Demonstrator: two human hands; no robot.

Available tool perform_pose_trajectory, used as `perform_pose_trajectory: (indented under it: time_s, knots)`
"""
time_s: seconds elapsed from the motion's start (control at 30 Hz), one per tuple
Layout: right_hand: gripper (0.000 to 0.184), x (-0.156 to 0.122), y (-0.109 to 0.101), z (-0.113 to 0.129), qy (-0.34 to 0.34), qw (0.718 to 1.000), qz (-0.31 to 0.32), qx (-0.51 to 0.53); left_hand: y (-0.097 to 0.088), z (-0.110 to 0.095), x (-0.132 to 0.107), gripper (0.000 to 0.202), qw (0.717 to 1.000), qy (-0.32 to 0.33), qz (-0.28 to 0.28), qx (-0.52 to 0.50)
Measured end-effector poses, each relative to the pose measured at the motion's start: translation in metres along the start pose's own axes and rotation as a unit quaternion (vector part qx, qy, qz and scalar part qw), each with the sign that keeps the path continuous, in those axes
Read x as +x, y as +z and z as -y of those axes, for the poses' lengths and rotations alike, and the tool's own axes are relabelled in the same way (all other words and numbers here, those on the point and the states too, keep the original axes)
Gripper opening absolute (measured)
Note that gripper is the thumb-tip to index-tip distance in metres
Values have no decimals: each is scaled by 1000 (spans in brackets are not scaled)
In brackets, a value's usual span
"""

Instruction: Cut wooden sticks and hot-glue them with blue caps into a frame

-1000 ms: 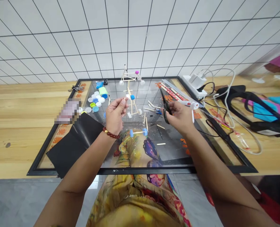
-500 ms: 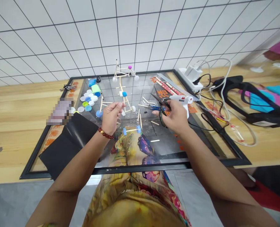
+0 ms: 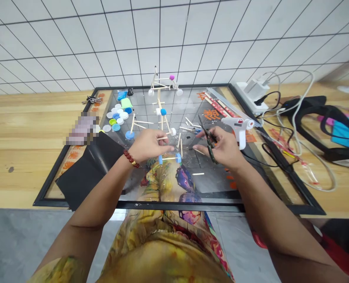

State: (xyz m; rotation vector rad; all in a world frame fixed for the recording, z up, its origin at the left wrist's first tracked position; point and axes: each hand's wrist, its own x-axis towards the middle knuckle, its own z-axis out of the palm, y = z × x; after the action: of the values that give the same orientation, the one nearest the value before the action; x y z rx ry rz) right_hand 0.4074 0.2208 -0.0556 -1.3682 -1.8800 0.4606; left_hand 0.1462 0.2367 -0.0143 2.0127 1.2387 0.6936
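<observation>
My left hand (image 3: 147,144), with a beaded bracelet, reaches over the glass panel with thumb and fingers apart. A pale stick (image 3: 162,138) shows in the gap between them, beside the stick model with white and blue caps (image 3: 163,112). Just below my thumb lies a short stick with a blue cap on each end (image 3: 170,158). Black-handled scissors (image 3: 212,151) are in my right hand (image 3: 225,147), blades pointing up and away, thumb and index finger spread past them. Loose stick pieces (image 3: 181,147) lie between my hands.
Bottle caps (image 3: 117,116) and a black sheet (image 3: 88,169) are at left. A white glue gun (image 3: 239,127) stands right of my right hand, near cables and a power strip (image 3: 247,98). The black-framed glass panel (image 3: 180,205) lies on a wooden table against a tiled wall.
My left hand has opened from a pinch, its thumb now extended towards the blue-capped stick. My right hand, still with the scissors, has turned and come lower. The view has shifted slightly.
</observation>
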Motion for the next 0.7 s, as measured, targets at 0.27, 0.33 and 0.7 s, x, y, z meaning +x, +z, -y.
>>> perform_pose_trajectory:
  time_s: [0.27,0.33,0.7]
  knots:
    - [55,-5,18,18,-117,980,152,46,18,-5,-8,28,957,36,116,263]
    - [57,-5,20,16,-105,981,155,49,22,-1,-8,21,964,34,114,238]
    - [54,-7,12,15,-103,963,95,229,15,1,-1,20,969,-1,161,-187]
